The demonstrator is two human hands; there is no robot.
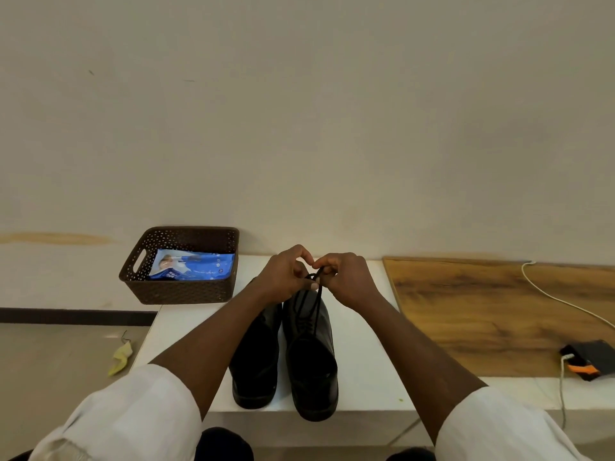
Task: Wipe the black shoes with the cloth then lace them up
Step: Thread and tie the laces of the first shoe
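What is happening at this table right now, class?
A person is lacing the right-hand black shoe. Both hands, left hand and right hand, pinch its black lace above the shoe. The other shoe stands beside it on the white table. A brown basket holding a blue packet sits at the table's far left corner.

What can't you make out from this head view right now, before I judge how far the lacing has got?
- Left shoe: its laces and eyelets are hidden by the left forearm.
- Lace ends: covered by the left hand and right hand, so whether a knot has formed cannot be told.
- Blue packet in the basket: its print is too small to read.
- Yellow cloth on the floor: crumpled, condition unclear.
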